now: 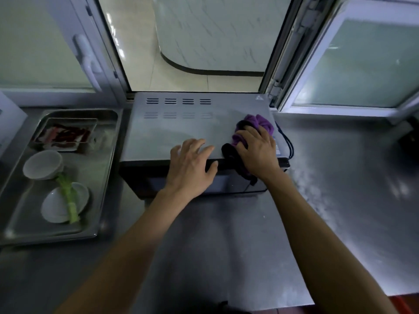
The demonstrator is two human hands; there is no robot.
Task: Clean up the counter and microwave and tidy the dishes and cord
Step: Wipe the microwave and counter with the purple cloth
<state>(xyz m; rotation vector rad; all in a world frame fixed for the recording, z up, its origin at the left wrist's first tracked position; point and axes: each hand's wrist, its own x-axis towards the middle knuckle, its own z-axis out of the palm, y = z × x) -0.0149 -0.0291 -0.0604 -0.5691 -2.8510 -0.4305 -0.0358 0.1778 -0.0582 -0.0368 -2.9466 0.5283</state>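
A grey microwave (pixel 181 128) stands on the steel counter (pixel 340 177) under an open window. My left hand (pixel 190 168) rests flat on the front edge of its top, fingers spread. My right hand (pixel 258 150) grips a purple and black cloth (pixel 256 123) on the right end of the top; part of the cloth hangs over the door. A black cord (pixel 289 143) loops down the microwave's right side. To the left, a steel tray (pixel 106 173) carries two white bowls (pixel 43 164), (pixel 56 207), a green stalk (pixel 68 193) and a small pan of red food (pixel 65 134).
An open window frame (pixel 344 64) juts over the counter at the back right. A dark object (pixel 410 137) sits at the far right edge. A white box (pixel 9 123) stands at the far left. The counter's front edge runs along the lower right.
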